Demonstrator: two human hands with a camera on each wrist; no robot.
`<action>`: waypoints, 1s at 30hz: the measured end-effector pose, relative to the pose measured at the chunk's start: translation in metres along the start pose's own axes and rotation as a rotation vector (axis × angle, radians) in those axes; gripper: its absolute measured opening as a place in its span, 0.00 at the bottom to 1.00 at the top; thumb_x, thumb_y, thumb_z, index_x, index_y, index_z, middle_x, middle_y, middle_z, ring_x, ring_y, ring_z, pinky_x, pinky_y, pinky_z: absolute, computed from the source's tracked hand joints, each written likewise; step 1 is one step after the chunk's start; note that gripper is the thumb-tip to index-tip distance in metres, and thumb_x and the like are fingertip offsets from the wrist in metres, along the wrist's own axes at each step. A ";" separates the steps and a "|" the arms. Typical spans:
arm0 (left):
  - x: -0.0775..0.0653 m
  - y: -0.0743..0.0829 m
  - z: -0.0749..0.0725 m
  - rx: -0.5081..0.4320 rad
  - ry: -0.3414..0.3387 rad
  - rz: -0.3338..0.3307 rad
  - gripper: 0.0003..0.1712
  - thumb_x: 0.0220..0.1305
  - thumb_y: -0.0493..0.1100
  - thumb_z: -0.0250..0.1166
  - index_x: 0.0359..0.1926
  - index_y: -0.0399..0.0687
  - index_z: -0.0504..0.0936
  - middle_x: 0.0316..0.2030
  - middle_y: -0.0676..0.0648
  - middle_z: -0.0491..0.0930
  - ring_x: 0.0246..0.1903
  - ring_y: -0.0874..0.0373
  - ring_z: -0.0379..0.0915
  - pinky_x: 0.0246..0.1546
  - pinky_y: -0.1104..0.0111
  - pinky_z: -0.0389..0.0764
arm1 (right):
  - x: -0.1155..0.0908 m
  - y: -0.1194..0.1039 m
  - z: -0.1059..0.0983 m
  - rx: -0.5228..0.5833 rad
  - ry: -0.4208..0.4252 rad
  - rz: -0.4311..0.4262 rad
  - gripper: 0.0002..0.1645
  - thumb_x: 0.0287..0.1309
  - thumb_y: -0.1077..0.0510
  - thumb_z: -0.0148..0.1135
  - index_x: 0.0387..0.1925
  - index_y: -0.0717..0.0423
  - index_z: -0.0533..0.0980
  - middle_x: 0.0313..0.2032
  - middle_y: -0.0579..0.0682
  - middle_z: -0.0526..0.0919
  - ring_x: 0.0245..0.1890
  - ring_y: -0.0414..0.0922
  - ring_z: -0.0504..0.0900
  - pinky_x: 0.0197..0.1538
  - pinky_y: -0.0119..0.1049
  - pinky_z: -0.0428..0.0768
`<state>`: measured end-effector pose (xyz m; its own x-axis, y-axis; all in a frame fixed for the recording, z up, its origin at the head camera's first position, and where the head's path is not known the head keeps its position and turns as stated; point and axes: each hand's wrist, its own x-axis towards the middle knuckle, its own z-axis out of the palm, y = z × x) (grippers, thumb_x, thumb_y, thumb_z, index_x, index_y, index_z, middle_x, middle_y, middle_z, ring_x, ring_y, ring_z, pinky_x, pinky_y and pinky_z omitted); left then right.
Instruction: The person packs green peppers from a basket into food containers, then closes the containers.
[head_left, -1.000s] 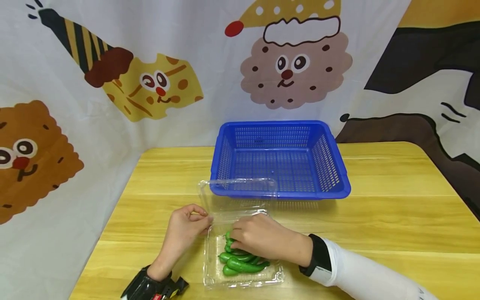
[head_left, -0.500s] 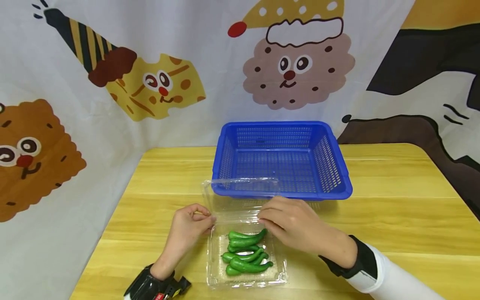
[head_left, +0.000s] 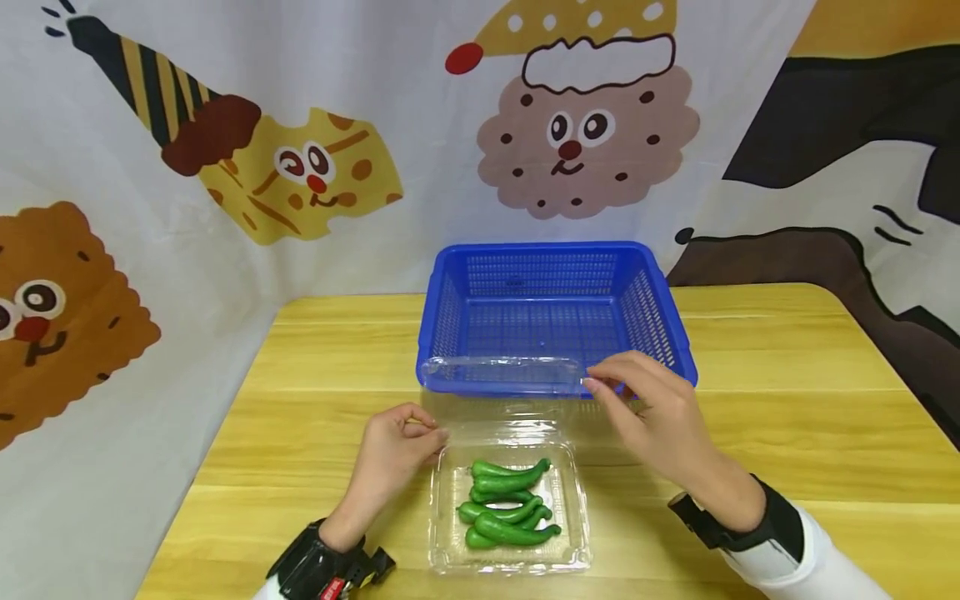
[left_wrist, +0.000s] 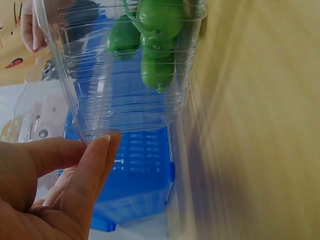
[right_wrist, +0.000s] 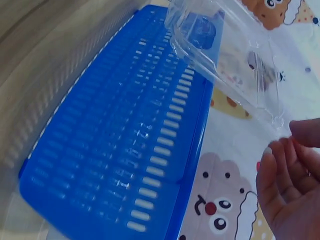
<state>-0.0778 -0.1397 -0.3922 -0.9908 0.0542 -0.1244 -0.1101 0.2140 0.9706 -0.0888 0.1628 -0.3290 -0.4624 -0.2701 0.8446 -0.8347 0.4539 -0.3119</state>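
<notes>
A clear plastic clamshell container (head_left: 444, 533) stands with its lid raised at the near middle of the table. Several green chili peppers (head_left: 513, 529) lie together in its base; in the left wrist view some peppers (left_wrist: 157, 72) show through the ribbed wall. My left hand (head_left: 397, 454) pinches the container's rim near the hinge at its left back corner, thumb against fingertips. My right hand (head_left: 663, 417) pinches the right upper corner of the transparent lid (head_left: 502, 379). In the right wrist view the lid (right_wrist: 240, 65) reaches up to the fingertips.
Behind the container stands a blue plastic basket (head_left: 555, 321) with slotted walls; the lid overlaps its front rim in the head view. The wooden table (head_left: 780, 400) meets a white curtain (head_left: 420, 83) with cartoon prints at the back.
My right hand has left the peppers, moved up and right past the hinge to the lid's upper corner. The left hand keeps its hold; container and peppers sit slightly farther right in view.
</notes>
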 end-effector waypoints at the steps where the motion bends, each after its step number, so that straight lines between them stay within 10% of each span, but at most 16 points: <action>1: 0.001 0.000 0.002 0.000 -0.003 -0.002 0.08 0.49 0.29 0.69 0.30 0.34 0.77 0.25 0.38 0.85 0.24 0.48 0.80 0.27 0.56 0.86 | -0.001 0.001 -0.002 -0.010 0.009 0.016 0.14 0.33 0.76 0.67 0.29 0.67 0.79 0.26 0.55 0.82 0.23 0.41 0.75 0.20 0.24 0.77; 17: 0.010 0.004 0.030 0.047 -0.077 0.089 0.08 0.49 0.31 0.69 0.30 0.37 0.78 0.25 0.43 0.85 0.24 0.50 0.80 0.24 0.66 0.86 | -0.014 0.018 -0.024 -0.080 -0.049 0.155 0.17 0.38 0.76 0.68 0.35 0.63 0.82 0.31 0.51 0.83 0.24 0.36 0.72 0.24 0.21 0.73; 30: 0.013 0.003 0.037 0.027 -0.143 0.114 0.12 0.47 0.26 0.68 0.34 0.33 0.77 0.27 0.39 0.84 0.26 0.50 0.80 0.28 0.56 0.86 | -0.022 0.017 -0.034 -0.090 -0.107 0.220 0.16 0.42 0.76 0.67 0.35 0.59 0.81 0.32 0.46 0.82 0.27 0.34 0.73 0.29 0.19 0.75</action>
<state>-0.0883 -0.1021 -0.3989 -0.9752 0.2172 -0.0433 0.0067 0.2242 0.9745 -0.0830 0.2055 -0.3378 -0.6630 -0.2425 0.7083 -0.6826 0.5842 -0.4390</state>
